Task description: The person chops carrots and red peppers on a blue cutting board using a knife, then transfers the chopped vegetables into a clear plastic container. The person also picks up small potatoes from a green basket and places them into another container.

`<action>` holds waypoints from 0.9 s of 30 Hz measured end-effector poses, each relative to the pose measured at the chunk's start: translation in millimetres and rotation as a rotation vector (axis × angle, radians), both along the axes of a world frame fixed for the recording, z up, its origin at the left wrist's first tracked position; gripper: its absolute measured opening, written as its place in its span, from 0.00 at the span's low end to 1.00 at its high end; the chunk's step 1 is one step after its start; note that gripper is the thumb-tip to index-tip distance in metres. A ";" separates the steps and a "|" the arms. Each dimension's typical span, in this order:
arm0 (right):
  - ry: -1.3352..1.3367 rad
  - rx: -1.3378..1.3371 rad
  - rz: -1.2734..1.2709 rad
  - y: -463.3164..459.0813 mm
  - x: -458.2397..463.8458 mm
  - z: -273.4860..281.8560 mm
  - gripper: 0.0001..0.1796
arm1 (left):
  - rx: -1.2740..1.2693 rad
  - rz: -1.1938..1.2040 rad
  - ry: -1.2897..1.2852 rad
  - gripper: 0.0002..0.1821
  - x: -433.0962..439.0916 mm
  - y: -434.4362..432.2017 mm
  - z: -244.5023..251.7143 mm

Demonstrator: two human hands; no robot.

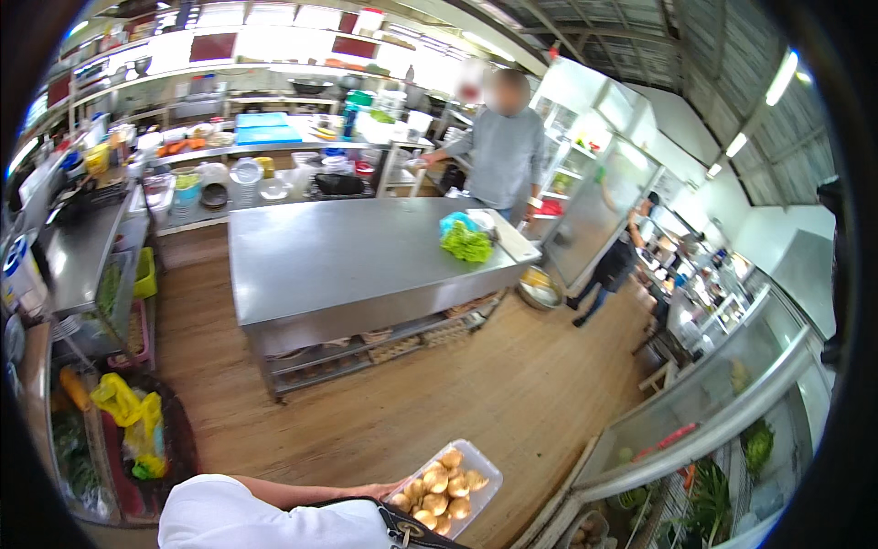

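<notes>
My left hand is at the near left edge of a clear plastic container full of round, golden-brown vegetables that look like onions. The fingers close on its rim, low in the picture before my white-sleeved body. My right hand is out of view; toward that side stands a fridge with glass doors and vegetables on its wire shelves. Farther ahead, a head of green lettuce lies on the stainless steel table, beside a blue plastic bag and a white cutting board.
A person in a grey top stands behind the table. Another in dark clothing is by an open fridge door. A metal basin sits on the floor at the table's right end. Steel counter at left.
</notes>
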State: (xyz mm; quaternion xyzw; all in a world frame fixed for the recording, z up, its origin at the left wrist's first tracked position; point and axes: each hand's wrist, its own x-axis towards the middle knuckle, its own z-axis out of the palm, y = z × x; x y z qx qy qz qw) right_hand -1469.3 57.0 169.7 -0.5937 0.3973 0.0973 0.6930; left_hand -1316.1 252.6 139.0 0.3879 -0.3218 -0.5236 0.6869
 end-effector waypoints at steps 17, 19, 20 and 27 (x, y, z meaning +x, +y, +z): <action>-0.362 0.712 0.786 344.8 316.9 6.9 0.42 | 0.306 0.965 -0.023 0.58 119.0 445.0 59.5; -0.374 0.753 0.748 415.8 364.0 23.7 0.42 | 0.189 1.110 -0.061 0.58 157.9 498.0 39.1; -0.351 0.772 0.775 437.5 381.4 28.0 0.43 | 0.201 1.131 -0.027 0.58 170.2 521.6 45.8; -0.307 0.811 0.910 566.9 520.4 45.8 0.45 | 0.482 1.266 0.010 0.56 270.4 641.3 102.9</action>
